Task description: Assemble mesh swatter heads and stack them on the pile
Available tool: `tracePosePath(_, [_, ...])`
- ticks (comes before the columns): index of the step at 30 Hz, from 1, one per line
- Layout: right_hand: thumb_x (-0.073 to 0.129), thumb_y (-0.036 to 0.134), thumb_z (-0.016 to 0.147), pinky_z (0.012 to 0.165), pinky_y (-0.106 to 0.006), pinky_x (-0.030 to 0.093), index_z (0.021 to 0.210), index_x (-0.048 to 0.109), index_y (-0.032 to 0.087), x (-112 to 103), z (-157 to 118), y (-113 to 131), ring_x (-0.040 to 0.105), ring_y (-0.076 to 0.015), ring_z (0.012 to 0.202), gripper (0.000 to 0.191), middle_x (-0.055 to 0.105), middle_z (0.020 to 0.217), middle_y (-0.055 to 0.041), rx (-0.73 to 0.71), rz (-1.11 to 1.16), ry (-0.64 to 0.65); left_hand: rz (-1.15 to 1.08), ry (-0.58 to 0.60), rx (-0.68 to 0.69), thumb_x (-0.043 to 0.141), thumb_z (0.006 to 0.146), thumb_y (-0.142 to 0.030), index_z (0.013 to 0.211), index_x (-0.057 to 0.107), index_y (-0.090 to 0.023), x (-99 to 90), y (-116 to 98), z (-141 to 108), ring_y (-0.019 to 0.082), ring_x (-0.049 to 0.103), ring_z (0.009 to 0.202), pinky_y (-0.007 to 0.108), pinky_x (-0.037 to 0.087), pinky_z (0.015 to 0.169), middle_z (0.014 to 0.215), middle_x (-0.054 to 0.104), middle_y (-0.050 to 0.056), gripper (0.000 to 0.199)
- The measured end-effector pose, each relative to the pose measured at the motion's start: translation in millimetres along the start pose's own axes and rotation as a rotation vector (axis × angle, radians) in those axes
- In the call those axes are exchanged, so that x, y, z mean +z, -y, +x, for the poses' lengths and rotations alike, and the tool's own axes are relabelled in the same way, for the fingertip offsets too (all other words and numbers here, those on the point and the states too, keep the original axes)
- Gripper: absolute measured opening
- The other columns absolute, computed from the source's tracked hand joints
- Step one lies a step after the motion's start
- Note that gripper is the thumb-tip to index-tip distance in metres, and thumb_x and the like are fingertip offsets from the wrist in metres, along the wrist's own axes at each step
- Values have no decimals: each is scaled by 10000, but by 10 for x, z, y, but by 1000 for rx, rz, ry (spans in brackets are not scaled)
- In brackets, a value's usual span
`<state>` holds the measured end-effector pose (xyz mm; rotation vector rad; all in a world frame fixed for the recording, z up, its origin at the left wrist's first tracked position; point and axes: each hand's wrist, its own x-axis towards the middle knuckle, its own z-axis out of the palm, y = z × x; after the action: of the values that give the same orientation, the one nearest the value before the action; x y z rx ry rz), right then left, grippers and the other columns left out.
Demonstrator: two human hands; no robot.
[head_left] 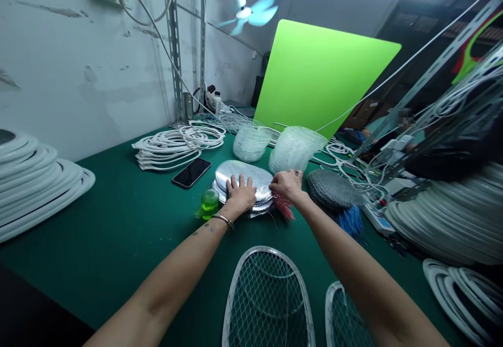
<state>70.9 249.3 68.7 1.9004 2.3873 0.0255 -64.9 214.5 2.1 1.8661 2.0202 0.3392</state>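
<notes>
My left hand (240, 194) lies with spread fingers on a stack of shiny silver oval mesh sheets (231, 170). At the stack's right edge, my right hand (288, 183) has its fingers pinched together; what they grip, if anything, is hidden. Red strands (283, 208) hang out just below that hand. Left of the stack stands a small container of green liquid (209, 204). Closer to me lies an oval frame with netting (268, 289), and a second netted frame (346, 315) is partly covered by my right forearm.
A phone (192, 173) and white ring frames (167, 148) are at the left. Behind the stack stand translucent piles (294, 148). Dark mesh discs (334, 188), blue strands (351, 221) and a power strip (378, 218) sit right. A green board (326, 74) rises behind; a person is beyond.
</notes>
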Motion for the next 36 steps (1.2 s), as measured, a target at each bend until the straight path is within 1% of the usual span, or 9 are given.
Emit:
tracePosePath(6, [611, 363, 894, 981, -512, 421, 1129, 609, 167, -155, 76, 48, 539, -255, 1152, 306, 583, 1240, -87, 2, 73, 61, -41, -62, 13, 231, 972, -520, 1487, 309, -119, -68, 3, -48, 413, 112, 1447, 633, 128, 1123, 1570, 197, 199, 657])
tracePosePath(9, [601, 364, 900, 962, -489, 437, 1046, 641, 151, -332, 133, 0, 572, -242, 1104, 262, 626, 1151, -73, 39, 220, 59, -17, -208, 168, 352, 926, -617, 1499, 293, -124, -147, 18, -134, 370, 83, 1462, 553, 125, 1169, 1585, 168, 162, 758])
tracePosePath(12, [645, 446, 846, 913, -440, 460, 922, 684, 95, -486, 96, -84, 618, -268, 1014, 361, 676, 979, -85, 71, 453, 50, 50, -404, 307, 513, 922, -395, 1409, 471, -130, -218, 30, -210, 346, 266, 1426, 506, 183, 1180, 1500, 386, 158, 556])
tracePosePath(16, [451, 681, 862, 771, -344, 525, 1174, 601, 29, -531, -324, -224, 665, -252, 923, 739, 667, 1072, -174, 135, 829, 35, 45, -509, 321, 343, 941, -71, 1351, 539, -101, -371, 8, -334, 262, 390, 1377, 442, 220, 1192, 1405, 514, 158, 456])
tracePosePath(19, [367, 739, 855, 792, -343, 544, 1317, 494, 35, -410, -999, -296, 676, -249, 976, 852, 631, 1201, -214, 168, 1371, 173, 37, -585, 589, 296, 979, -66, 1386, 499, -176, -496, 2, -577, 222, 311, 1418, 493, 168, 1207, 1451, 475, 82, 469])
tracePosePath(22, [598, 558, 839, 890, -362, 522, 1349, 511, 167, -145, -1879, -225, 645, -256, 1084, 648, 623, 1280, -138, 248, 1861, 293, 76, -499, 1062, 319, 1011, -113, 1382, 479, -233, -494, 84, -1023, 193, 306, 1417, 528, 224, 1189, 1461, 467, 21, 421])
tracePosePath(25, [728, 435, 777, 870, -326, 527, 1316, 559, 283, 254, -2722, 9, 630, -236, 1118, 585, 663, 1239, -82, 502, 1978, 301, 151, -280, 1283, 351, 999, -90, 1419, 413, -219, -300, 272, -1604, 166, 256, 1433, 447, 257, 1200, 1492, 417, 33, 444])
tracePosePath(30, [854, 473, 600, 757, -267, 544, 1275, 593, 216, 867, -3483, 390, 699, -236, 965, 768, 739, 1042, -110, 872, 2095, 306, 232, -56, 1256, 466, 948, -81, 1486, 304, -216, 139, 591, -2344, 314, 181, 1442, 577, 244, 1165, 1530, 335, 87, 577])
tracePosePath(36, [890, 440, 541, 675, -251, 563, 1194, 638, 155, 1023, -3561, 470, 721, -228, 857, 756, 756, 934, -91, 924, 2114, 216, 208, -21, 1210, 544, 935, -123, 1486, 300, -252, 315, 657, -2462, 329, 271, 1412, 556, 333, 1127, 1501, 397, 98, 616])
